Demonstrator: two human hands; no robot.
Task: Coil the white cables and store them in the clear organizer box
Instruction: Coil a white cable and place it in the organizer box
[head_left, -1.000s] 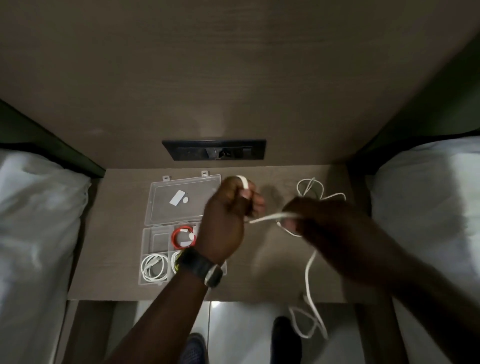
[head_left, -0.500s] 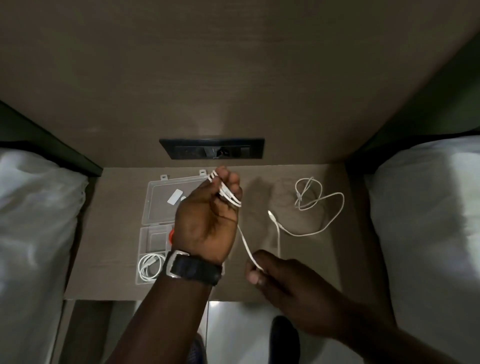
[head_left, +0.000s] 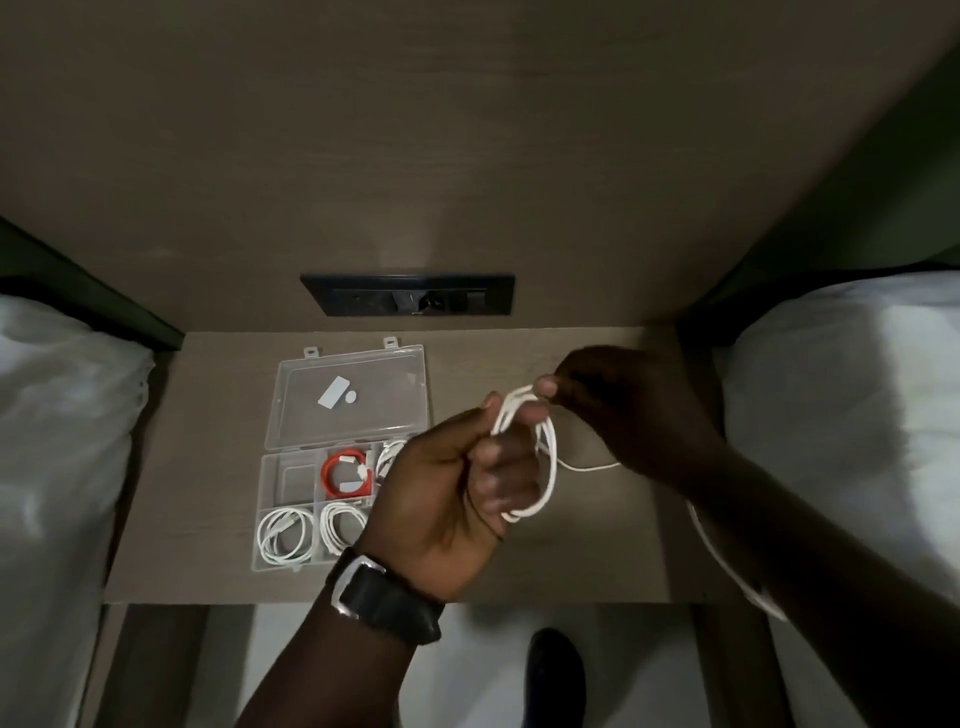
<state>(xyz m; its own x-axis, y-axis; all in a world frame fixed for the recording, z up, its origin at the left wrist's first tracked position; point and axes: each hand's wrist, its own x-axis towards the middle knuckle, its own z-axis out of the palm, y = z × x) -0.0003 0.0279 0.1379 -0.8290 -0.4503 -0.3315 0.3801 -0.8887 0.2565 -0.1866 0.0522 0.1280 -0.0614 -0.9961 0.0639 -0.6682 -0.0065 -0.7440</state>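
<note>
The white cable (head_left: 545, 457) is up in the air over the wooden table (head_left: 597, 551), wound in a few loose loops around the fingers of the left hand (head_left: 457, 493), which is closed around the bundle. The right hand (head_left: 631, 415) pinches the top of the loops between thumb and fingertip, and a free tail runs under that arm and off the table's front edge.

I'd worry about that tail: if it snags on the edge or on the forearm during the next turn, it could drag the loops off the fingers and undo the coil. The loops look slack too, so easing the left hand's hold too soon might let them spring open.

To the left, well apart from the hands, the clear organizer box (head_left: 270, 499) lies with its lid (head_left: 353, 400) flung back. A red cable (head_left: 345, 475) and several white coils (head_left: 285, 535) already fill compartments; the left wrist hides part of the box, so I can't tell which slot is free. Pillows (head_left: 67, 441) flank the table, and a socket panel (head_left: 410, 293) sits behind it.
</note>
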